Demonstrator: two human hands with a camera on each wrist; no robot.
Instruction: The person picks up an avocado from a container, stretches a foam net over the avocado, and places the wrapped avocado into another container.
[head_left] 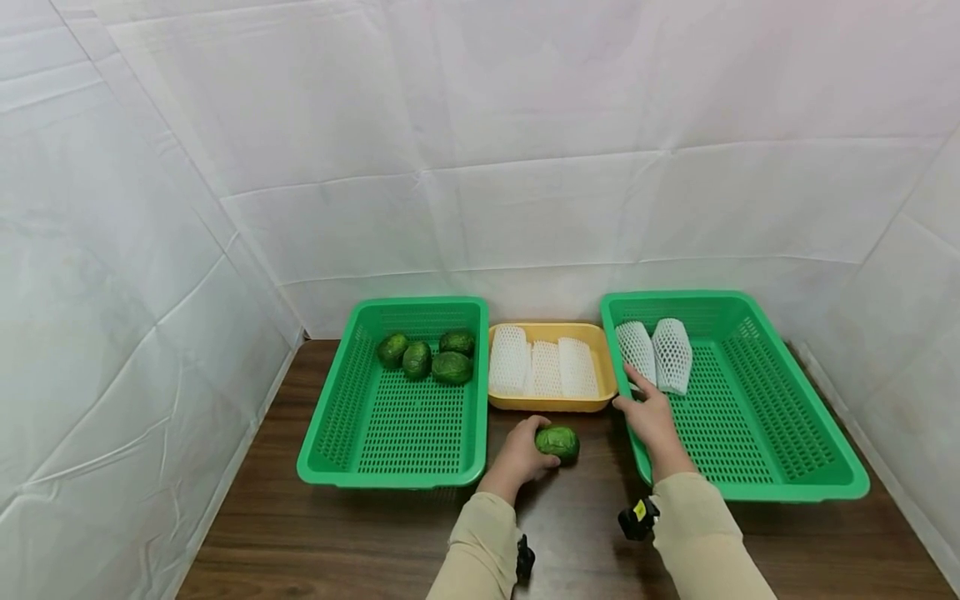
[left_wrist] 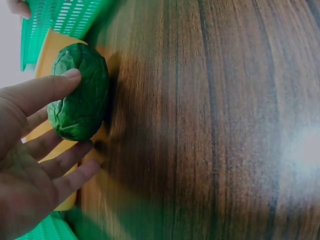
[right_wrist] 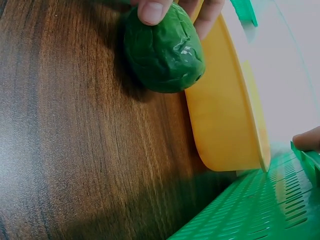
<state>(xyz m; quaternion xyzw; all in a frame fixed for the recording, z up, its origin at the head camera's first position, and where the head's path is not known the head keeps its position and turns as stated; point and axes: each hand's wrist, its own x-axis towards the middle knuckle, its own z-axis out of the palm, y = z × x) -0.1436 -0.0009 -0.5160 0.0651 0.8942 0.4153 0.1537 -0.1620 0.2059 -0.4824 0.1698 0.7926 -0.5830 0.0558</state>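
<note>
My left hand holds a green oval fruit with wrinkled, shiny skin, low over the table in front of the yellow tray. In the left wrist view, the thumb lies across the fruit and fingers reach along its other side. My right hand is at the left rim of the right green basket, its thumb outside and its extended fingers inside. Those fingers come close to two bulging white foam net sleeves in that basket.
Another green basket on the left contains several similar green fruits. Between the baskets, a yellow tray has white foam net sleeves in it. White sheeting encloses the back and sides of the brown wooden table.
</note>
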